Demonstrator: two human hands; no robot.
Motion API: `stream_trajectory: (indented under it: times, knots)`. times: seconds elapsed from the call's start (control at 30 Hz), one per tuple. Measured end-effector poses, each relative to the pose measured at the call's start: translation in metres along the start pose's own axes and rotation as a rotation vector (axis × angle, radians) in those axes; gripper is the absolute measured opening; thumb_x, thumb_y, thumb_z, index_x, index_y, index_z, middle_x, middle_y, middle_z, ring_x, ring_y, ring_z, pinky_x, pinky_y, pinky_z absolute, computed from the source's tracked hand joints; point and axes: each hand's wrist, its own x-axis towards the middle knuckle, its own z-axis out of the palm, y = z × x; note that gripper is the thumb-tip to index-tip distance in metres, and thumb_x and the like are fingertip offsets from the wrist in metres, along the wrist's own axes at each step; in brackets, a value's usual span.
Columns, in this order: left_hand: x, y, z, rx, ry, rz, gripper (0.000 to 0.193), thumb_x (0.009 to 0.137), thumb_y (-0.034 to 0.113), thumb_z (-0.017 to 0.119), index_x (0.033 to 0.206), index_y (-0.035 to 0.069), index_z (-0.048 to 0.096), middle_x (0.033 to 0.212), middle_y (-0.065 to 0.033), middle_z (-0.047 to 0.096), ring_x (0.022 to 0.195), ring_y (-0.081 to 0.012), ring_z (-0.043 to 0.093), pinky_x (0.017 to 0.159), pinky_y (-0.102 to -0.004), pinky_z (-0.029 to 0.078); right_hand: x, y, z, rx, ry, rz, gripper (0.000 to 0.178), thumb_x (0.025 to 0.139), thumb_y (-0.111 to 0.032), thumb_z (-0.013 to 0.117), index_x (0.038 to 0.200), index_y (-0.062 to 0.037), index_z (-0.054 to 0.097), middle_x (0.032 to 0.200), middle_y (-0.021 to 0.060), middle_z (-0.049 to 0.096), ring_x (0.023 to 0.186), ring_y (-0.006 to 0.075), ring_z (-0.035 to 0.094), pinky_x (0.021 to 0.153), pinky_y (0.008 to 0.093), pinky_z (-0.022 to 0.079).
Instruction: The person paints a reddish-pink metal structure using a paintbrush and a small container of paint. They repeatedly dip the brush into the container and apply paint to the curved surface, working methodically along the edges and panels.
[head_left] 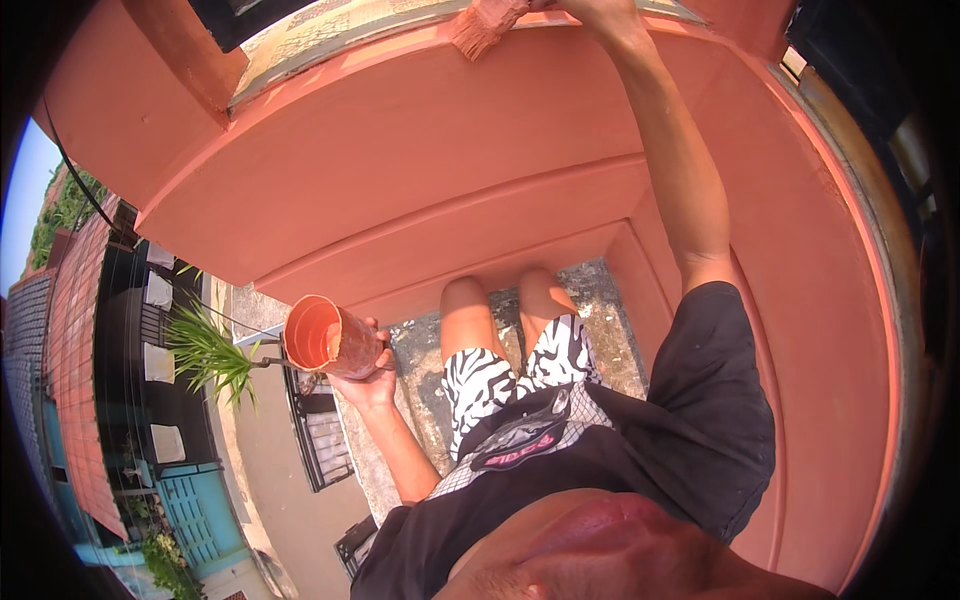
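Note:
My left hand [372,384] is wrapped round a paint-smeared plastic pot [357,345], tilted so its mouth and the salmon-orange paint inside show. At the top edge, my right hand [598,8] reaches up on an outstretched arm and grips a wide paintbrush [487,27]; the fingers are partly cut off by the picture's rim. Its bristles are coated in the same salmon orange. They touch or hang just over the edge of a pale, unevenly coloured ledge [345,52] above the salmon-painted wall [450,130].
I stand on a narrow, paint-spattered slab [425,345] close to the wall, with a drop to a street on the left. Below lie a spiky green plant [205,350], a metal grating [322,430] and a turquoise gate [200,515]. A dark cable [75,170] hangs at the upper left.

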Motion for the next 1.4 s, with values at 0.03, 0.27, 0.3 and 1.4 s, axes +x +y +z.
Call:
stream_trajectory:
  times: [0.03, 0.27, 0.3, 1.4]
  knots:
    - [0.002, -0.003, 0.0, -0.012, 0.018, -0.013, 0.054, 0.096, 0.051, 0.057, 0.137, 0.015, 0.057, 0.128, -0.0241, 0.058, 0.104, -0.0422, 0.06, 0.058, -0.035, 0.054, 0.002, 0.008, -0.024, -0.03, -0.01, -0.019, 0.024, 0.089, -0.011, 0.068, 0.074, 0.0081, 0.065, 0.068, 0.0168, 0.07, 0.059, 0.021, 0.071, 0.052, 0.0333, 0.058]
    - [0.015, -0.021, 0.005, -0.035, 0.033, -0.066, 0.067, 0.096, 0.062, 0.056, 0.141, 0.012, 0.054, 0.125, -0.0274, 0.059, 0.1, -0.0428, 0.062, 0.056, -0.0364, 0.057, -0.005, 0.054, -0.159, -0.152, 0.267, 0.101, 0.02, 0.092, -0.009, 0.069, 0.082, 0.0068, 0.065, 0.066, 0.0123, 0.067, 0.054, 0.0203, 0.068, 0.045, 0.0305, 0.054]
    - [0.016, -0.023, 0.006, -0.025, 0.037, -0.068, 0.067, 0.096, 0.062, 0.055, 0.141, 0.012, 0.054, 0.124, -0.0274, 0.059, 0.099, -0.0427, 0.062, 0.056, -0.0365, 0.057, -0.006, 0.059, -0.171, -0.178, 0.308, 0.096, 0.02, 0.091, -0.009, 0.07, 0.083, 0.0081, 0.066, 0.065, 0.0115, 0.067, 0.053, 0.0202, 0.067, 0.044, 0.0312, 0.053]
    - [-0.096, -0.026, 0.022, 0.134, 0.225, 0.404, 0.065, 0.098, 0.062, 0.041, 0.141, 0.014, 0.052, 0.121, -0.019, 0.068, 0.085, -0.0391, 0.07, 0.052, -0.0341, 0.048, -0.17, -0.048, 0.178, 0.653, 0.098, -0.396, 0.026, 0.092, -0.01, 0.078, 0.09, 0.012, 0.063, 0.088, 0.0215, 0.071, 0.075, 0.0276, 0.074, 0.072, 0.0406, 0.068]
